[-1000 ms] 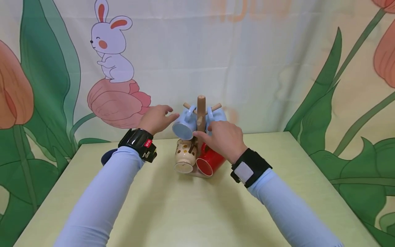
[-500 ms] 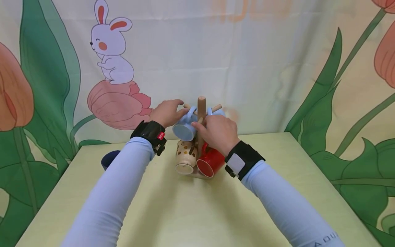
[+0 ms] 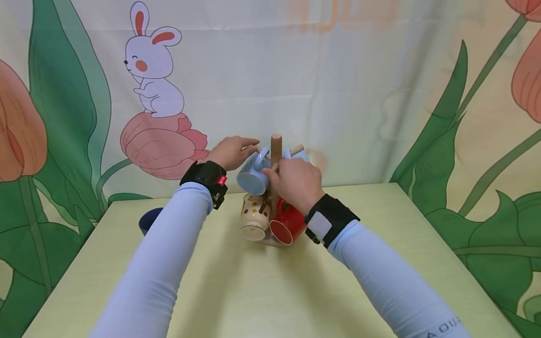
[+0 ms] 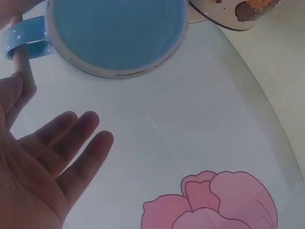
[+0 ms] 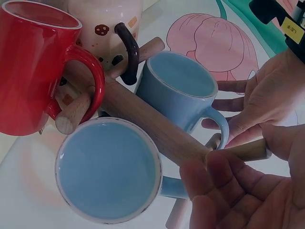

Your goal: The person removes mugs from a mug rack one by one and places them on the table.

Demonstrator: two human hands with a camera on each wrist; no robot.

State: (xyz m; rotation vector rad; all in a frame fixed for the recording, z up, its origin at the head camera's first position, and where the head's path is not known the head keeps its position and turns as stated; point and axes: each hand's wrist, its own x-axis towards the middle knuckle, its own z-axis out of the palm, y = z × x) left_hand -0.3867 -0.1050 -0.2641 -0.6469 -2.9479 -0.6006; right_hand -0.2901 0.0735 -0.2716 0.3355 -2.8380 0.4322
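A wooden mug tree stands at the back middle of the table. My left hand is at its upper left peg, thumb and index finger at the peg's end, the other fingers held apart. Through that peg passes the handle of a light blue mug. My right hand pinches the front upper peg between thumb and fingers. Behind it, a second light blue mug hangs on another upper peg. Lower down hang a cream patterned mug and a red mug.
A dark blue cup or mug stands at the table's left, partly behind my left sleeve. The pale yellow-green table ends at a cloth backdrop printed with a rabbit and flowers, close behind the mug tree.
My left hand has moved right onto the upper left peg. My right hand has shifted slightly left and up to the front peg. More of the dark blue cup shows.
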